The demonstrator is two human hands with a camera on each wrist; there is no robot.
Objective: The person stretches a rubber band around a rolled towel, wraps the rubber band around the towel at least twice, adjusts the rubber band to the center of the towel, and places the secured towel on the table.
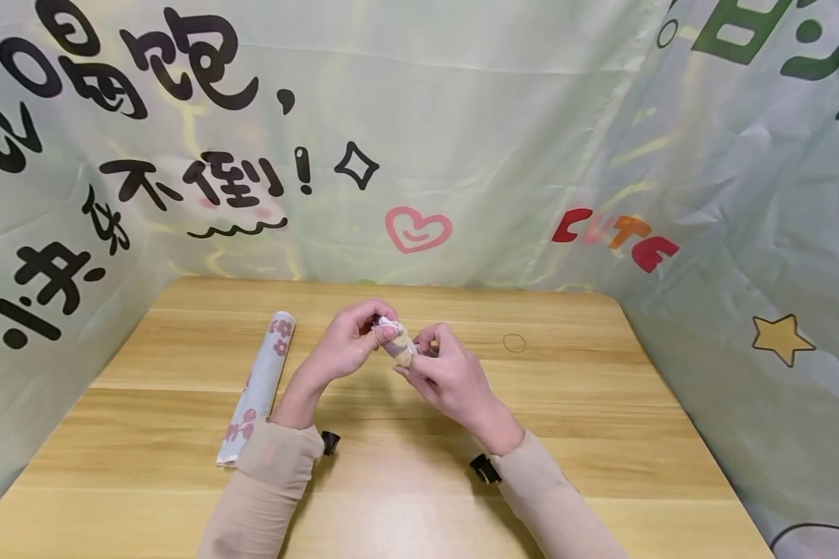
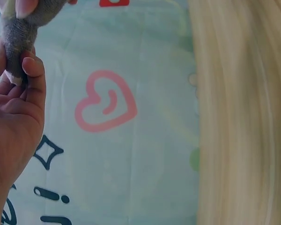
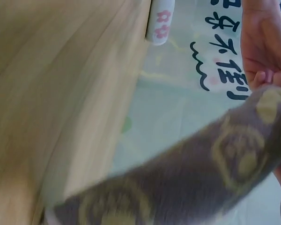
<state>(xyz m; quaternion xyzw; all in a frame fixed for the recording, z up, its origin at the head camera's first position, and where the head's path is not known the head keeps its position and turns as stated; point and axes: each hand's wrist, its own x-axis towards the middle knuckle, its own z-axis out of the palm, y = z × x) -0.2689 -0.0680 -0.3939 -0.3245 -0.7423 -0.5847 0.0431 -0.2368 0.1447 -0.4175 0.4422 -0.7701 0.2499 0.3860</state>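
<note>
A small dark, yellowish-patterned knit sock (image 1: pixel 403 351) is held up between both hands over the table; its exact shape is partly hidden by fingers. The left hand (image 1: pixel 349 341) pinches one end, where a whitish bit shows. The other end is pinched by the right hand (image 1: pixel 450 374). In the left wrist view the sock (image 2: pixel 19 47) looks grey and fuzzy, its lower tip between the left hand's (image 2: pixel 18 112) thumb and fingers. Close to the right wrist camera, the sock (image 3: pixel 178 183) stretches out blurred, with yellow round prints; the left hand (image 3: pixel 264 42) is behind it.
A pale roll with red flowers (image 1: pixel 259 388) lies on the wooden table (image 1: pixel 391 497), left of the left forearm. A thin ring like a rubber band (image 1: pixel 514 334) lies at the right. Printed cloth (image 1: pixel 489 155) hangs behind and at both sides. Black wrist cameras (image 1: pixel 485 468) sit beside the cuffs.
</note>
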